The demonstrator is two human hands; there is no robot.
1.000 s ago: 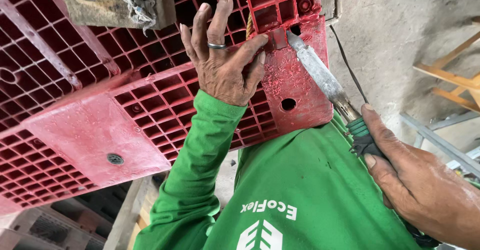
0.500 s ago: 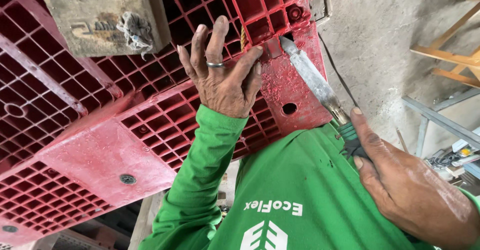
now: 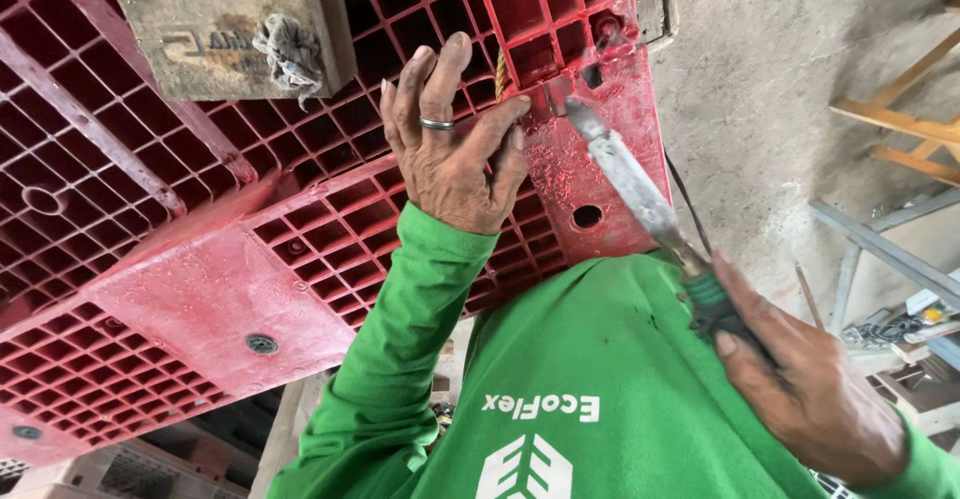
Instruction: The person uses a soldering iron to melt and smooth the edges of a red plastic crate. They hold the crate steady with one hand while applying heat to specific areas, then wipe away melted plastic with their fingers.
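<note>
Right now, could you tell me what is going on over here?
A person in a green long-sleeved shirt presses the left hand flat against a red plastic grid panel overhead. The right hand holds a screwdriver by its green handle, with the metal tip up at the panel's edge beside the left fingertips. A worn wooden block with a rag knot sits on the panel further along.

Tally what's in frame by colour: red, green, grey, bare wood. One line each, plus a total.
Red: 1, the red plastic grid panel, with the left hand pressed on it.
Green: 2, the green long-sleeved shirt and the tool's green handle in the right hand.
Grey: 2, the grey block and the tool's metal blade.
Bare wood: 1, the wooden frame.
Total: 6
</note>
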